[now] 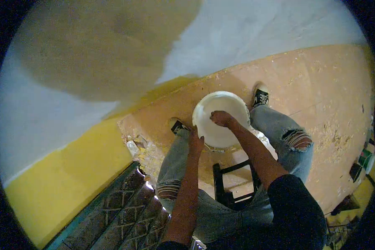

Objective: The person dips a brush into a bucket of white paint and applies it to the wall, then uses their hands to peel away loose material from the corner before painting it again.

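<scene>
A round bucket (196,109) stands on the floor between my feet, with smooth white liquid (221,135) inside that looks like paint or plaster. My left hand (196,141) grips the bucket at its left rim, the thumb near the edge and the other fingers partly hidden. Over the middle of the liquid, my right hand (222,119) is closed with its fingers curled down. Whatever it may hold is too small or hidden to make out.
Beneath me is a dark stool (219,183). The dusty floor (287,83) has scattered flakes and rubble (139,148) at the left. A white and yellow wall (71,166) rises ahead. A dark metal grille (116,208) is at lower left, and a green container (366,160) at far right.
</scene>
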`<move>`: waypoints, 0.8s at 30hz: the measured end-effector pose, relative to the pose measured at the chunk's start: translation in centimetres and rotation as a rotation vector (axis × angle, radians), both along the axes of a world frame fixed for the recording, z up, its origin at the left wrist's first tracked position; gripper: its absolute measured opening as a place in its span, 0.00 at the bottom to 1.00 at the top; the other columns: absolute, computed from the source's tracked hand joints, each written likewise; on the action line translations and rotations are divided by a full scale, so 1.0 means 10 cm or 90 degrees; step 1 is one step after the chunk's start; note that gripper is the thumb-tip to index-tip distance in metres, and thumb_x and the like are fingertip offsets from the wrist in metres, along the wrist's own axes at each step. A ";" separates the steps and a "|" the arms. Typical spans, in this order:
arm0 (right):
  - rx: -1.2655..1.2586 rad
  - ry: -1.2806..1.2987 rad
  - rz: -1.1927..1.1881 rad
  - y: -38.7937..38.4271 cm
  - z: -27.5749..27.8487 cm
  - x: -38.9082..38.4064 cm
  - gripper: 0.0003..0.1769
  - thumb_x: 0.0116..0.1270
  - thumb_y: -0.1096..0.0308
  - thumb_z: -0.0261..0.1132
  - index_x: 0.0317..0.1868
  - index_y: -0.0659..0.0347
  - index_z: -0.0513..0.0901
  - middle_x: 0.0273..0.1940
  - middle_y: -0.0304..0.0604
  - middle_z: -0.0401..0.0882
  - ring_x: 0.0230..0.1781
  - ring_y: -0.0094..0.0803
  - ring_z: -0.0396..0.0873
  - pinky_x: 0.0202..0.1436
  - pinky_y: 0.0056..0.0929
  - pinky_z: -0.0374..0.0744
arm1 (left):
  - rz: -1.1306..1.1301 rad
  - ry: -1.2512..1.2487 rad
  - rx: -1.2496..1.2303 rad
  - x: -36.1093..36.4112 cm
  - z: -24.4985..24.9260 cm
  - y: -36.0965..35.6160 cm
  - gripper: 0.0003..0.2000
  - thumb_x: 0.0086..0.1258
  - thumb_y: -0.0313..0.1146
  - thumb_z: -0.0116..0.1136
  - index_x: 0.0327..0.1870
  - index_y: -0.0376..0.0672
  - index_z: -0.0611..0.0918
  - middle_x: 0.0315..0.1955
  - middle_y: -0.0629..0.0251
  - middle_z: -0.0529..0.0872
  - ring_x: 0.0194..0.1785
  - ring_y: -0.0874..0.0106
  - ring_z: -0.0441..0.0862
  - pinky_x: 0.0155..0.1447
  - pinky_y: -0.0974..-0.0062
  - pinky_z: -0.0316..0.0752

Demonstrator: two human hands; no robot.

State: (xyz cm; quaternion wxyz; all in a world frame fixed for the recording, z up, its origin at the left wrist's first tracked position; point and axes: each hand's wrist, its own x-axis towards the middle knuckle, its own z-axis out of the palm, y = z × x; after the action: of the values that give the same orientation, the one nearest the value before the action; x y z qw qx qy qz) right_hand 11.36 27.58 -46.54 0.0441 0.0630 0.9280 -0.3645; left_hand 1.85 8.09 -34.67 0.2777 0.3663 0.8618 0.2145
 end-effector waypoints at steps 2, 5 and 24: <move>0.021 0.008 -0.089 0.20 0.00 0.03 0.08 0.57 0.66 0.60 0.36 0.59 0.79 0.35 0.50 0.77 0.37 0.47 0.79 0.44 0.45 0.80 | 0.047 -0.092 -0.044 -0.06 0.13 0.12 0.35 0.56 0.22 0.62 0.67 0.33 0.62 0.61 0.38 0.70 0.64 0.45 0.69 0.68 0.57 0.64; 0.150 0.021 -0.121 0.45 0.08 0.29 0.09 0.57 0.67 0.59 0.37 0.58 0.80 0.35 0.50 0.77 0.37 0.48 0.79 0.44 0.45 0.80 | 0.086 -0.163 -0.120 -0.07 0.37 0.22 0.34 0.56 0.22 0.61 0.67 0.35 0.63 0.60 0.38 0.71 0.63 0.45 0.69 0.68 0.56 0.64; -0.091 0.007 -0.112 -0.10 -0.18 -0.10 0.12 0.62 0.63 0.56 0.42 0.57 0.81 0.43 0.53 0.80 0.39 0.50 0.81 0.43 0.46 0.81 | 0.065 -0.310 -0.071 -0.37 0.16 0.10 0.22 0.66 0.34 0.57 0.61 0.39 0.71 0.51 0.49 0.80 0.55 0.54 0.77 0.58 0.60 0.71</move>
State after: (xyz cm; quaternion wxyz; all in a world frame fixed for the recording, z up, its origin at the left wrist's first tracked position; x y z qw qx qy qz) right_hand 10.31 26.56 -48.33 0.0108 0.1388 0.8906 -0.4329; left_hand -1.85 9.07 -33.08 0.4858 0.2437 0.7972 0.2627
